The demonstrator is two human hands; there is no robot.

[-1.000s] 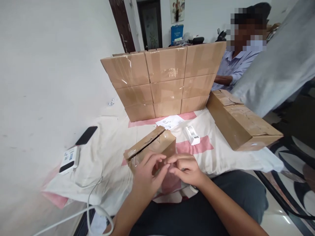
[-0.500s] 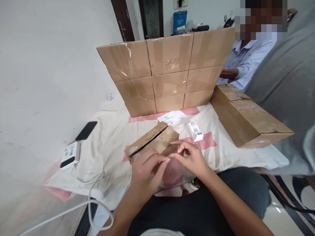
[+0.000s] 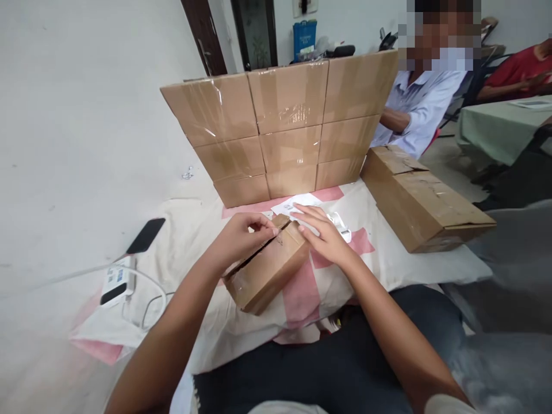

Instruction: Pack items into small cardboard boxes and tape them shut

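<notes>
A small brown cardboard box (image 3: 269, 273) lies on the cloth in front of me, with a dark slit running along its top. Over that slit is my left hand (image 3: 245, 238), its thumb and forefinger pinched together near the far end. What the pinch holds is too small or clear to make out. My right hand (image 3: 323, 234) is open, fingers stretched out, with its thumb at the box's far right edge. Behind that hand, partly covered by it, stands a white tape dispenser (image 3: 345, 231).
A tall panel of taped cardboard boxes (image 3: 288, 126) stands behind, with a sheet of paper (image 3: 282, 206) before it. A larger carton (image 3: 435, 201) sits right. A phone (image 3: 146, 235) and a white device with cable (image 3: 117, 280) lie left. A co-worker (image 3: 440, 98) sits beyond.
My hands have moved apart from their shared pinch and gone forward over the box. The right fingers have spread open. My view has shifted right, bringing in a green-covered table and another person.
</notes>
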